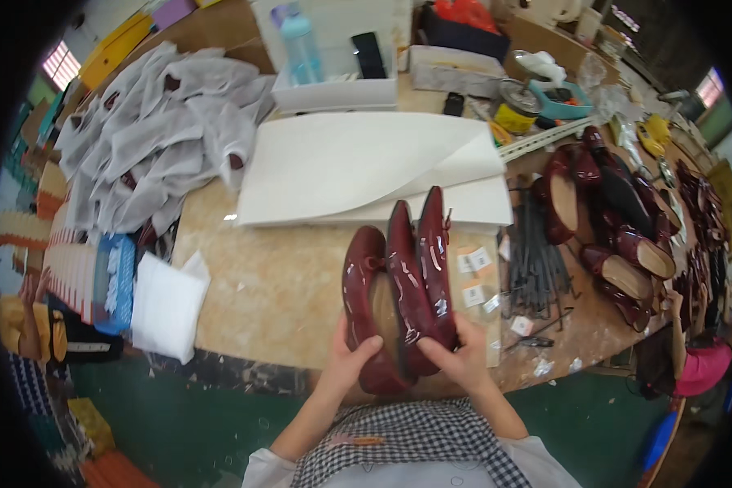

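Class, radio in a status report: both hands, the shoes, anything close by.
Left hand and right hand both gripping pair of dark red glossy flats, heels toward body. Held over tan worktable. White paper sheets just beyond toes.

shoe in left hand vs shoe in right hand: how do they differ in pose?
The left shoe lies with its opening up, tan insole showing; the right shoe is turned on its side, glossy outside showing. The left hand grips the left shoe's heel; the right hand cradles the right shoe's heel. Both are dark red patent flats.
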